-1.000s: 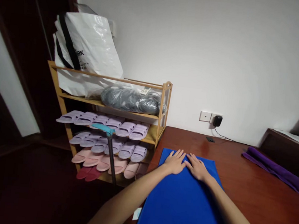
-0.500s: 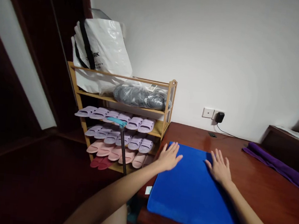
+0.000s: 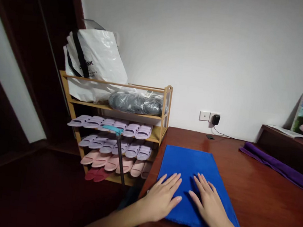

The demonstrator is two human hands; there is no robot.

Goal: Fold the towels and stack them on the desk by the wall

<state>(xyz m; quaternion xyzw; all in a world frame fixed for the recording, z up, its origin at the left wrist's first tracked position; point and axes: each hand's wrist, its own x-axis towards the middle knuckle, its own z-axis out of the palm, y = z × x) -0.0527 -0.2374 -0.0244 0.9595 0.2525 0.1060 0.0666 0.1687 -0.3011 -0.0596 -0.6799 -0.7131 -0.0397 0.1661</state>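
Observation:
A blue cloth lies spread flat on the reddish-brown wooden table, its near edge at the table's front. My left hand rests flat on the cloth's near left part, fingers stretched out and thumb apart. On the near right part lies my right hand, also flat with fingers extended. Both palms face down, and neither hand grips anything. A rolled or folded purple cloth lies farther right on the table.
Left of the table stands a wooden shoe rack with several slippers, a white bag and plastic-wrapped grey items. A blue-topped pole stands before it. A black plug with a cord sits in the wall socket.
Both hands have slid from the far part of the blue cloth toward its near edge and now lie closer together. The camera view has shifted slightly.

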